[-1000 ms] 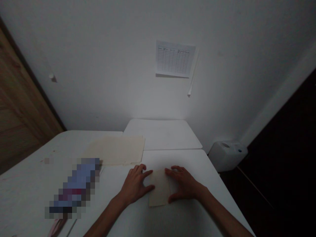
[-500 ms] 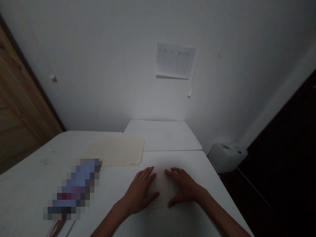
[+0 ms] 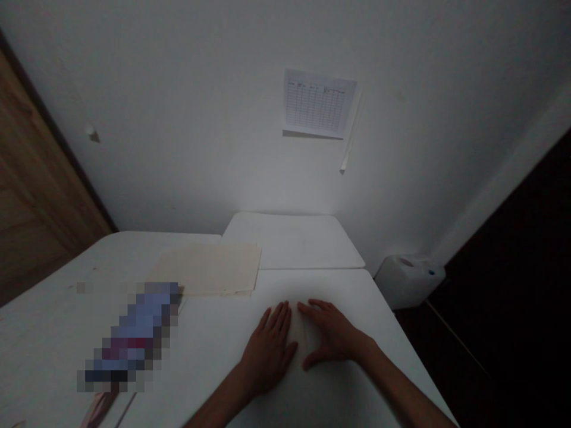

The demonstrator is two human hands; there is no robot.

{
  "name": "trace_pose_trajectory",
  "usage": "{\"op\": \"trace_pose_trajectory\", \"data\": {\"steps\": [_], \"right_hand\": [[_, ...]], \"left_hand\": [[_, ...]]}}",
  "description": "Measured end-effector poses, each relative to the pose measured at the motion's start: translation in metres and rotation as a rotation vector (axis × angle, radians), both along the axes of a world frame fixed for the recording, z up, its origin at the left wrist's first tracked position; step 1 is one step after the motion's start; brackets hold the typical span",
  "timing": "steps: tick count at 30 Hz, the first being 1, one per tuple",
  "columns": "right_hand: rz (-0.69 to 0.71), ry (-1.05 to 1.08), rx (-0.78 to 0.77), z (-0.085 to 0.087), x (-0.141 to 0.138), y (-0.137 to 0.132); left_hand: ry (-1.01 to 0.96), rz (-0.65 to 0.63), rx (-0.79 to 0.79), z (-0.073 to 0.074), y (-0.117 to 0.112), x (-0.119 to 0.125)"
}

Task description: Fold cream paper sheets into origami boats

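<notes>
A thin pale sheet (image 3: 300,333), hard to tell from the white table (image 3: 375,392), lies between and partly under my hands. My left hand (image 3: 270,345) rests flat on it with the fingers stretched forward, hiding much of it. Beside its right edge, my right hand (image 3: 329,333) is open in a curve, thumb and fingertips apart and down near that edge. Neither hand is wrapped round anything. What the sheet is made of cannot be made out in the dim light.
Cream paper sheets (image 3: 218,268) lie at the back left of the table. Nearer on the left is a pixelated bluish object (image 3: 140,327). A printed table sheet (image 3: 319,104) hangs on the wall. A white plastic container (image 3: 404,285) stands beyond the right edge.
My left hand has moved right and flattened onto the pale sheet, covering more of it. My right hand stays nearly in place. The camera view has shifted slightly.
</notes>
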State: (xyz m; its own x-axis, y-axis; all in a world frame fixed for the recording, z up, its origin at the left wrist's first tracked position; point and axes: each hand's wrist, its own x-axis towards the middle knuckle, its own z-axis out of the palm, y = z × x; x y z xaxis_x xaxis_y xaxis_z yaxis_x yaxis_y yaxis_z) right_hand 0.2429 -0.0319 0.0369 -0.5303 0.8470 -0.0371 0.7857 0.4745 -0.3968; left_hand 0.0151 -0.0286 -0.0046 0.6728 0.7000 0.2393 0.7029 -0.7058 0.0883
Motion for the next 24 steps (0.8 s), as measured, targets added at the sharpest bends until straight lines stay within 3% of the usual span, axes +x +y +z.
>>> {"op": "trace_pose_trajectory", "data": {"steps": [9, 13, 19, 24], "right_hand": [[-0.001, -0.018, -0.016, 0.003, 0.001, 0.001], [0.008, -0.056, 0.019, 0.005, -0.015, -0.007], [-0.026, -0.013, 0.179, -0.007, -0.048, -0.018], [-0.152, -0.050, 0.235, -0.018, -0.041, -0.019]], "left_hand": [[0.019, 0.078, 0.028, 0.005, -0.001, -0.022], [0.011, 0.081, 0.047, 0.004, -0.002, -0.021], [0.026, 0.069, 0.085, -0.005, 0.000, -0.021], [0.030, 0.081, 0.070, -0.001, -0.001, -0.021]]}}
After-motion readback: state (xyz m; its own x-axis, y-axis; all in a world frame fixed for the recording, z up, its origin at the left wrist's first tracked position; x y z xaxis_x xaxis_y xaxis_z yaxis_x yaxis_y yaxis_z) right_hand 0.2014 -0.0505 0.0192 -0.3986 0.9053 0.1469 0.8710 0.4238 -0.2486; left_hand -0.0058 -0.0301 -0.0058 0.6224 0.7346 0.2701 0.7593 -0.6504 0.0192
